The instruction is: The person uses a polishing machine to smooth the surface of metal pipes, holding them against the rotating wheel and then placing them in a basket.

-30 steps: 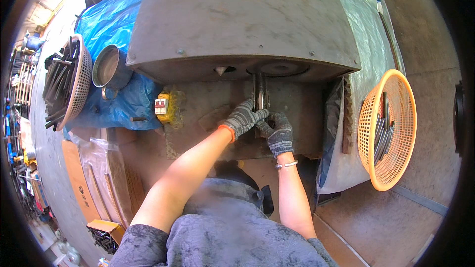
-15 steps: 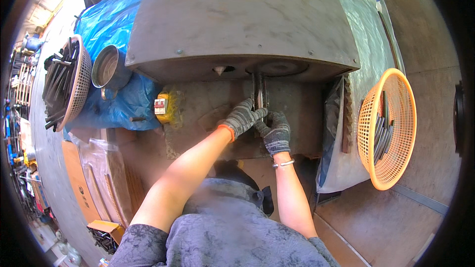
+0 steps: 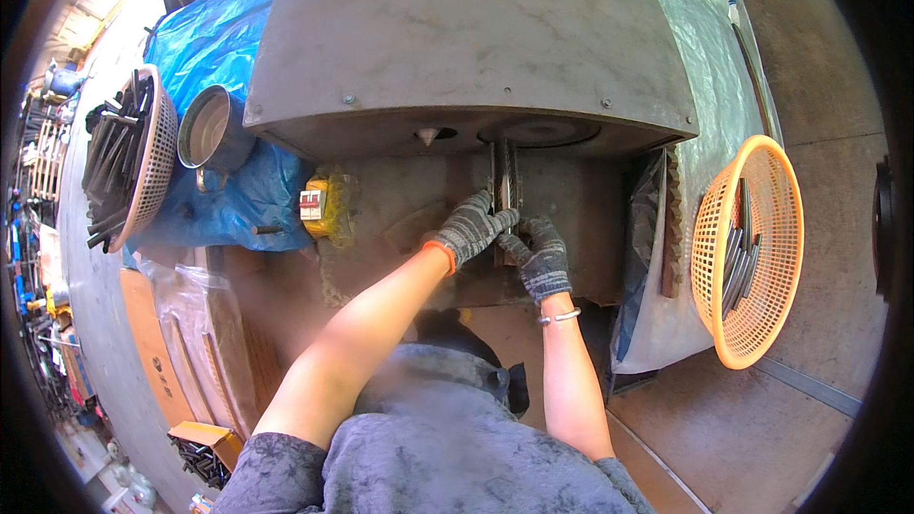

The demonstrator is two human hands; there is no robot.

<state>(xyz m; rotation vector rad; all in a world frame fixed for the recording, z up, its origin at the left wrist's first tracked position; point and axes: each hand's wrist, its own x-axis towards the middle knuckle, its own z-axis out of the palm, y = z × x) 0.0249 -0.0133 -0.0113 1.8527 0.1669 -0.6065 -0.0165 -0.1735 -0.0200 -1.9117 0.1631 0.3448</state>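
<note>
A narrow metal rod (image 3: 507,176) lies in a slotted metal guide that runs from beneath a large grey metal hood (image 3: 466,29) toward me. Behind the guide, under the hood's front edge, a dark round wheel (image 3: 547,133) shows in part. My left hand (image 3: 471,230), in a grey knit glove with an orange cuff, is closed at the rod's left side, fingertips against it. From the right, my right hand (image 3: 541,262), also gloved, has its fingers curled and its thumb at the rod's near end. The gloves hide where the rod ends.
An orange plastic basket (image 3: 706,266) with several dark rods stands at the right. At the left are a pale basket (image 3: 164,157) full of dark rods, a metal mug (image 3: 195,157) on blue plastic sheeting, and a yellow switch box (image 3: 328,209). A pointed metal tip (image 3: 426,136) pokes out under the hood.
My right hand has shifted slightly right and toward me, its thumb still by the rod. My left hand stays at the rod. The whole view has shifted a little.
</note>
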